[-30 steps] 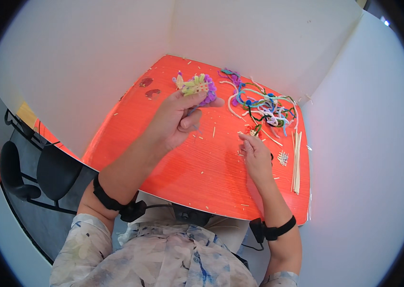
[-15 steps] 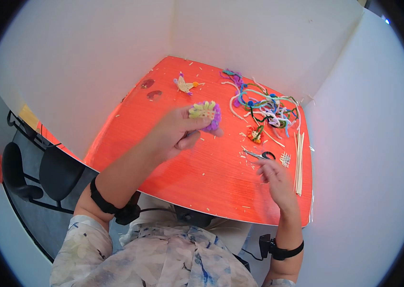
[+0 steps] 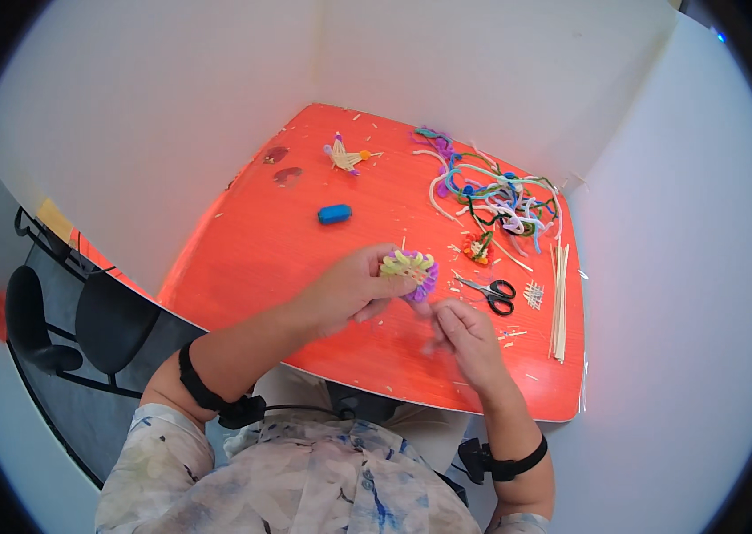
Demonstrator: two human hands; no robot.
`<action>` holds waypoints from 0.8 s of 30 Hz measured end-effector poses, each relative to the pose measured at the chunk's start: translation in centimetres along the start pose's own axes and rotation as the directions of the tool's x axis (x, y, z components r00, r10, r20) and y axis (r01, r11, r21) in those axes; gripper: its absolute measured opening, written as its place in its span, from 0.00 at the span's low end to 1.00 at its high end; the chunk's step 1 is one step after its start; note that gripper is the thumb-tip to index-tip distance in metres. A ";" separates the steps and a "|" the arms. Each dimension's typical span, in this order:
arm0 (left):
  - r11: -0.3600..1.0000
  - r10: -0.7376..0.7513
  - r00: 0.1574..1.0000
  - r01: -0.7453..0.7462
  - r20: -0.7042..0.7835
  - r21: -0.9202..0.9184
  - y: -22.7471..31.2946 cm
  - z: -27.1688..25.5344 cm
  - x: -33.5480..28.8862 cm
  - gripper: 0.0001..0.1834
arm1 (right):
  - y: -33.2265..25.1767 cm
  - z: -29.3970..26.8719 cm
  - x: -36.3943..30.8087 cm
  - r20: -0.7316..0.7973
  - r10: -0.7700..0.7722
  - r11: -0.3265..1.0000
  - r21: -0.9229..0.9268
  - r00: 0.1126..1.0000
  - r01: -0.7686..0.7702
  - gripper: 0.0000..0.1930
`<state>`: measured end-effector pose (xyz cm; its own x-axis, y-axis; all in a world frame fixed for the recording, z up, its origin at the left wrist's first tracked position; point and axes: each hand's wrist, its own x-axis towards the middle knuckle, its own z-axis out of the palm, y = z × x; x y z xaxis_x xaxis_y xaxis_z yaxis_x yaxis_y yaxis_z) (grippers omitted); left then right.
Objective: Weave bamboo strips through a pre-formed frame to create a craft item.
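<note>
A small woven piece (image 3: 410, 270) with a pale lattice middle and a fuzzy yellow and purple pipe-cleaner rim is pinched between the thumb and fingers of my left hand (image 3: 360, 283), above the red table. Just below and to the right of it is my right hand (image 3: 468, 345). Its thumb and bent fingers are pressed together close to the purple rim. Whatever they hold is too small or blurred to make out. Black-handled scissors (image 3: 494, 293) lie on the table beyond my right hand, their blades pointing left.
On the red table (image 3: 242, 258) lie a tangle of pipe cleaners (image 3: 505, 200), an orange-red woven piece (image 3: 476, 249), a small pale lattice (image 3: 533, 295), thin sticks (image 3: 558, 307), a blue block-like object (image 3: 335, 214) and a star-shaped stick piece (image 3: 345, 156). White partitions (image 3: 501, 71) enclose the back.
My left hand has come nearer and to the right with the woven piece, uncovering the blue object. My right hand has moved left to the piece, away from the scissors, and its fingers have closed.
</note>
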<state>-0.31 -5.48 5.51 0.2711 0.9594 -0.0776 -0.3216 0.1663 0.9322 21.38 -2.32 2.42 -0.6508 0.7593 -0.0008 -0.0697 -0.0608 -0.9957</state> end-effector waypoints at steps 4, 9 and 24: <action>0.999 -0.010 0.998 0.013 -0.061 0.045 -0.2 -1.1 -0.2 0.08 | -0.8 -2.1 -0.9 -0.154 0.038 0.996 0.088 0.987 -0.025 0.13; 0.999 -0.014 0.997 0.010 -0.070 -0.048 -0.4 -2.5 -0.4 0.08 | -2.0 -5.4 -1.2 -0.546 -0.118 0.953 0.174 0.830 0.249 0.12; 0.997 0.022 0.974 -0.039 -0.223 -0.072 0.1 -4.2 -1.2 0.09 | -1.9 -12.7 -2.8 -0.947 -0.264 0.877 -0.156 0.183 0.455 0.11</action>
<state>-4.50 -5.70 4.26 0.0545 0.9894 -0.1343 -0.3968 0.1449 0.9064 32.95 3.89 3.17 0.6156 0.7685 0.1747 -0.2393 0.3935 -0.8876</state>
